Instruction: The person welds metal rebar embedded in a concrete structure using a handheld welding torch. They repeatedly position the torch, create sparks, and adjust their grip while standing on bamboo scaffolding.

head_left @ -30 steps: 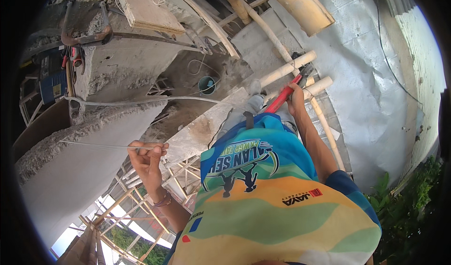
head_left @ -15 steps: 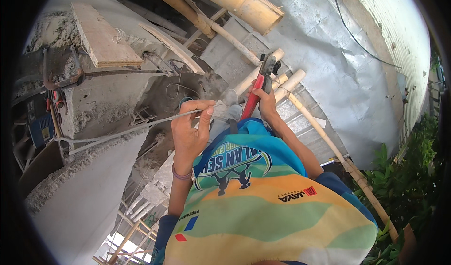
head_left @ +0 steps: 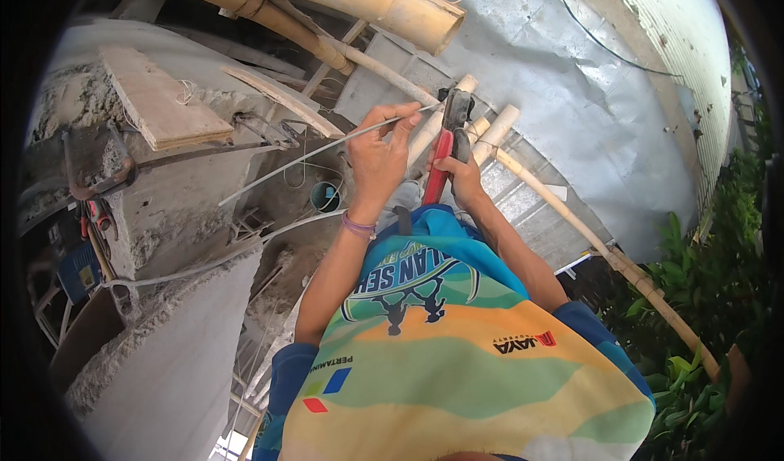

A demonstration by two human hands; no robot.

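My left hand pinches a thin grey rod between thumb and fingers. The rod slants from lower left to upper right, its far end close to the head of a red-and-black tool that looks like a welding electrode holder. Whether the tip touches that head I cannot tell. Around the red handle is my right hand, fingers wrapped, with the dark head pointing away from me. Both hands are in front of my patterned shirt.
Bamboo poles cross above and right. Plywood lies on rough concrete at left, near a C-shaped metal clamp and red-handled pliers. A teal bucket sits lower down. Metal sheeting spreads at right; leafy plants stand lower right.
My left hand has moved up and right with the rod, bringing its far end near the tool's head. My right hand still grips the tool. The whole view has shifted slightly.
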